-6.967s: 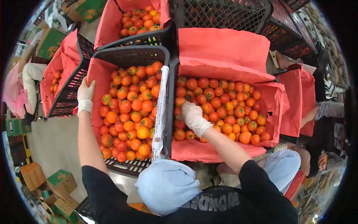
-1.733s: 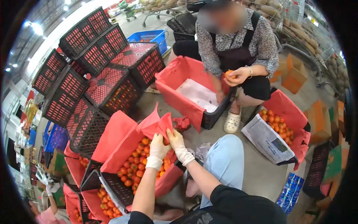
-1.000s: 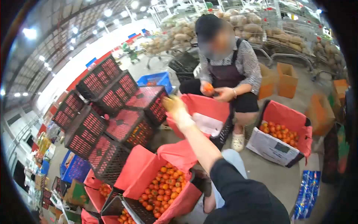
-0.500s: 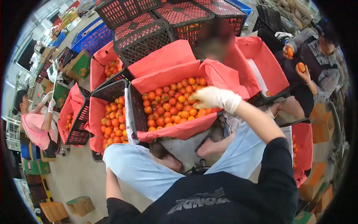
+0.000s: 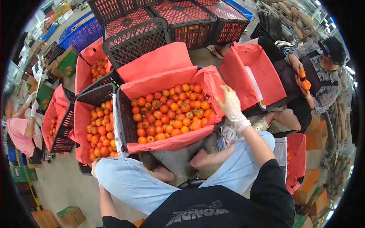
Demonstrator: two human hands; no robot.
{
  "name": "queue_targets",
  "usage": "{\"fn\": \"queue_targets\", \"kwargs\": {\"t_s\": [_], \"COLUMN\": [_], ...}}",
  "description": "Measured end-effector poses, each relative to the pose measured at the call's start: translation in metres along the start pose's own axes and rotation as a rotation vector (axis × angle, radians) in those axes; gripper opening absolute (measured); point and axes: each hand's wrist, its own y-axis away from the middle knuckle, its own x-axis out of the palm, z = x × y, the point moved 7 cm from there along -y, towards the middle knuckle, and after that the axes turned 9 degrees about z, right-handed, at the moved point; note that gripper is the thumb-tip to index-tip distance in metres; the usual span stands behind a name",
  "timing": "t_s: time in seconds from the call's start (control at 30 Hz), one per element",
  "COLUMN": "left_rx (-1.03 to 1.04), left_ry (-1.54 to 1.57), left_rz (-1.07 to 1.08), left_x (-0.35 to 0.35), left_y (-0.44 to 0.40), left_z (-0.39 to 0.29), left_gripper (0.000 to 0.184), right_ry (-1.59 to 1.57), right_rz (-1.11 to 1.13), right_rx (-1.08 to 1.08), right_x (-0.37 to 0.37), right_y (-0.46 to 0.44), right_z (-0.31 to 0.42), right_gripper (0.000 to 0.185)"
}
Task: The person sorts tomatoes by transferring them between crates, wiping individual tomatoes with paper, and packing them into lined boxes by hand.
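My right hand (image 5: 230,103), in a pale glove, is raised at the right end of the middle crate, beside its red paper liner (image 5: 208,81). Its fingers are apart and nothing shows in them. Several red and orange tomatoes (image 5: 171,110) fill that crate. My left hand (image 5: 95,166) is by my left knee, near the lower edge of the left tomato crate (image 5: 88,170); the knee covers most of it, and what it touches is hidden.
Black crates (image 5: 137,41) are stacked at the top. A red-lined crate (image 5: 249,62) stands at the upper right, beside a seated co-worker (image 5: 323,76) holding tomatoes. Another person (image 5: 23,131) is at the far left. Cardboard boxes (image 5: 71,216) lie at the lower left.
My right hand has moved from over the tomatoes to the crate's right end. The co-worker's two tomatoes are now closer together. The view has shifted slightly.
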Motion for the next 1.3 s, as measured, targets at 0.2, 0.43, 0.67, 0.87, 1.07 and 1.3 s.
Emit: {"fn": "queue_targets", "kwargs": {"t_s": [0.2, 0.43, 0.67, 0.87, 1.07, 1.3], "left_rx": [-0.004, -0.093, -0.246, -0.269, -0.324, -0.405], "left_ry": [-0.133, -0.046, -0.145, -0.215, -0.319, -0.258], "left_rz": [-0.027, -0.097, -0.03, -0.062, 0.033, 0.058], "left_x": [-0.004, 0.011, 0.013, 0.008, 0.012, 0.012], "left_y": [-0.005, -0.013, -0.016, -0.02, -0.022, -0.026], "left_z": [0.013, 0.05, 0.057, 0.046, 0.066, 0.067], "left_gripper": [0.028, 0.031, 0.031, 0.033, 0.04, 0.033], "right_ry": [0.371, 0.462, 0.774, 0.732, 0.041, -1.926], "right_rz": [0.634, 1.315, 0.877, 0.888, 0.621, 0.807], "right_rx": [-0.354, -0.452, -0.304, -0.504, -0.064, 0.238], "right_x": [0.139, 0.21, 0.227, 0.199, 0.136, 0.099], "right_y": [-0.034, -0.035, -0.019, -0.025, -0.067, -0.051], "right_z": [0.063, 0.032, 0.024, 0.034, 0.038, 0.209], "right_gripper": [0.042, 0.048, 0.057, 0.049, 0.064, 0.069]}}
